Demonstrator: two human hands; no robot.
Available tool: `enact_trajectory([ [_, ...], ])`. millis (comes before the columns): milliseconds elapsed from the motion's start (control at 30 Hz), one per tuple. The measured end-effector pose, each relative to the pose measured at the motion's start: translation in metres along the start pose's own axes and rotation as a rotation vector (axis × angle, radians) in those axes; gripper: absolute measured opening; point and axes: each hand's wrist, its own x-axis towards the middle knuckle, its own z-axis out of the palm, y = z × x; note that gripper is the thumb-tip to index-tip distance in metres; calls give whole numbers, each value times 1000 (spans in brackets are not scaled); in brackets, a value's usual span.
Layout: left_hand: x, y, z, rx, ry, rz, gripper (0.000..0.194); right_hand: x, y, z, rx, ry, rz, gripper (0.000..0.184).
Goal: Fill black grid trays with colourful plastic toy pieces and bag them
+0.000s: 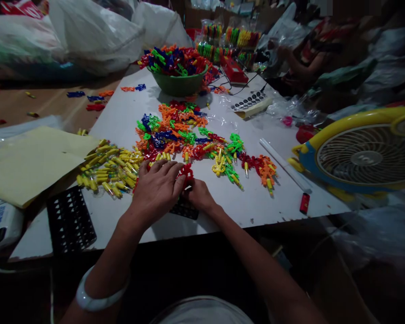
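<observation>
My left hand (pixel 160 184) lies palm down at the table's front, fingers stretched forward, with red plastic showing beside its thumb. Just right of it, my right hand (pixel 199 195) is closed, its fingertips hidden. Between the two hands is a red plastic toy figure (pixel 188 172). Under them a black perforated tray (pixel 185 210) shows in part. Beyond the hands spreads a heap of linked toy figures (pixel 168 135) in orange, green, blue and red, some with yellow-capped tubes attached. A pile of yellow-capped tubes (pixel 111 166) lies left of my left hand.
A second black tray (pixel 71 220) lies at the front left, near yellow paper (pixel 37 157). A green bowl (pixel 178 83) heaped with figures stands behind. At right are a fan (pixel 364 155), a clear strip (pixel 283 164) and a red lighter (pixel 304 203). Another person (pixel 300 63) sits back right.
</observation>
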Motion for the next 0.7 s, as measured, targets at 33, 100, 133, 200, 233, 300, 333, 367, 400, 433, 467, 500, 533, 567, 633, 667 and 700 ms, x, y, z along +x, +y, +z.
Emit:
enact_trajectory([
  [33,0,0,0,-1,1,-4,44,0,1,3,-57,46,-68,10],
  [100,-1,0,0,-4,2,-10,45,0,2,7,-98,98,-149,12],
  [133,-1,0,0,-5,2,-9,45,0,2,8,-83,111,-135,11],
  [200,-1,-1,0,-10,-2,-5,45,1,3,7,-18,127,-61,8],
  [233,-1,-1,0,-11,-3,-6,46,1,4,6,4,129,-45,8],
  [300,-2,0,0,-14,-4,-19,48,2,3,5,-35,120,-88,8],
  [333,-2,0,0,-17,-4,-25,49,2,2,6,-101,119,-126,7],
  [367,-2,0,0,-22,-4,-28,50,2,1,8,-185,118,-155,7],
  [400,-2,0,0,-27,-4,-28,50,1,0,11,-275,121,-164,9],
  [433,-2,-1,0,-32,-6,-22,50,1,-2,15,-359,125,-152,11],
  [467,-2,-1,0,-37,-6,-13,50,1,-4,19,-428,129,-130,14],
  [500,-2,-1,1,-39,-6,-4,49,1,-5,21,-475,126,-110,15],
  [533,-1,-2,1,-36,-2,4,48,1,-5,22,-502,110,-102,14],
  [567,-1,-2,1,-30,1,12,46,2,-5,20,-505,80,-113,13],
  [633,-1,-3,1,-6,6,25,43,6,-4,7,-480,5,-186,13],
  [667,0,-3,1,7,7,31,43,9,-3,-5,-471,-8,-230,17],
  [700,0,-3,1,17,7,37,43,12,-1,-20,-480,11,-264,23],
])
